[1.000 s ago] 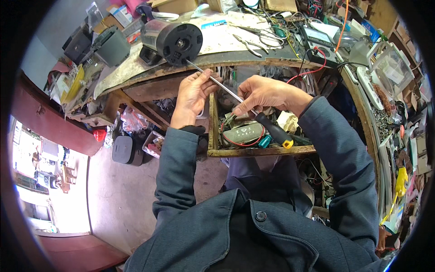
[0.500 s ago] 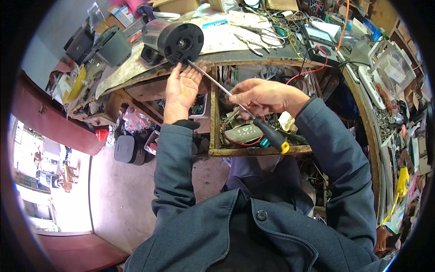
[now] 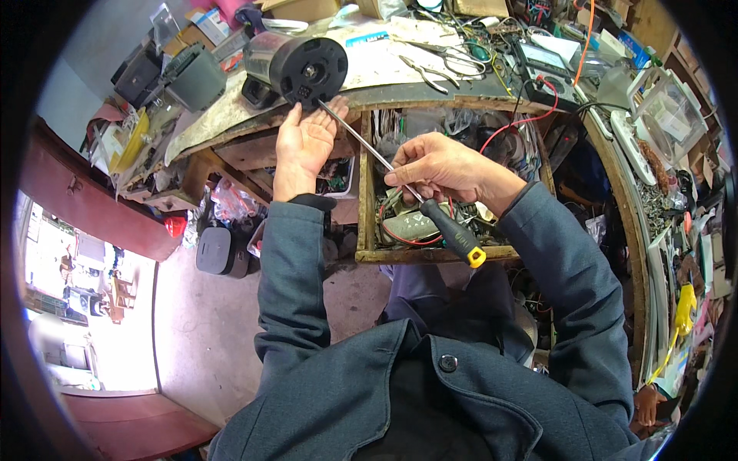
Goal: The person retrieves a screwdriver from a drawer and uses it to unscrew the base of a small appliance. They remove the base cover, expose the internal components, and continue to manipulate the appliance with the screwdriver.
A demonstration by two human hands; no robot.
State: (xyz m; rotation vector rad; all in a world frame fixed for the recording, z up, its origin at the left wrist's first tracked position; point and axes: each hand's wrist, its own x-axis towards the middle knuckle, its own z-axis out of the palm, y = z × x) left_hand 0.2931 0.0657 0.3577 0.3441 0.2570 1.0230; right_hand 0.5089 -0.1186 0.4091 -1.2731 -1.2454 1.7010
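A black cylindrical motor (image 3: 304, 69) lies on its side at the front edge of the cluttered tabletop (image 3: 400, 65), its round end face turned toward the person. A long screwdriver (image 3: 400, 180) with a bare metal shaft and a black handle tipped in yellow runs diagonally from the lower rim of that face down to the right; its tip sits at or just against the face, though actual contact cannot be confirmed. The right hand (image 3: 438, 165) is clenched around the shaft just above the handle, fingers curled over it, with the handle projecting below the hand over an open wooden drawer (image 3: 365, 192). The left hand (image 3: 304, 142) is released, palm open and fingers extended upward, its fingertips just below the motor's face and beside the screwdriver tip; it grasps nothing. The drawer holds a tangle of red and black wires and small parts, too mixed to identify singly. On the tabletop behind the motor lie pliers (image 3: 430, 69) and, further right, a multimeter (image 3: 546, 65) with a red lead (image 3: 538, 115) trailing over the edge into the drawer area. A grey box-shaped item (image 3: 192, 77) stands left of the motor. Both forearms wear dark blue-grey jacket sleeves (image 3: 292, 276).
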